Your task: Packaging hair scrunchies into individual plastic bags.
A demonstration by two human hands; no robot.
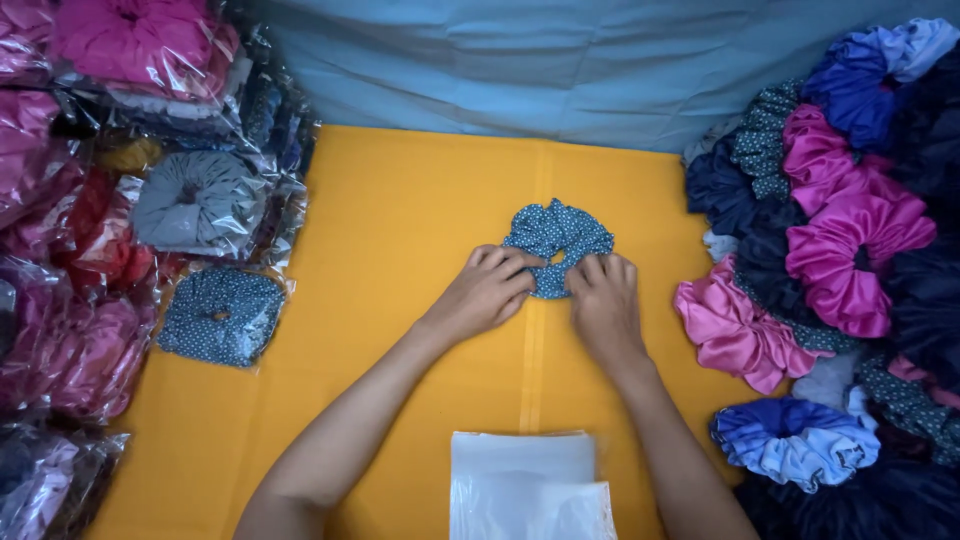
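A teal scrunchie with small white dots (556, 232) lies in the middle of the yellow cloth (400, 220). My left hand (487, 291) pinches its near left edge with curled fingers. On the near right edge, my right hand (604, 304) grips the same scrunchie. Both hands rest on the cloth with the fabric gathered between them.
A stack of clear plastic bags (527, 487) lies near the front edge. Bagged scrunchies (200, 205) are piled at the left, one dotted teal bag (221, 315) nearest. Loose satin scrunchies in pink (850, 245), blue (795, 440) and navy are heaped at the right. Blue fabric (560, 60) hangs behind.
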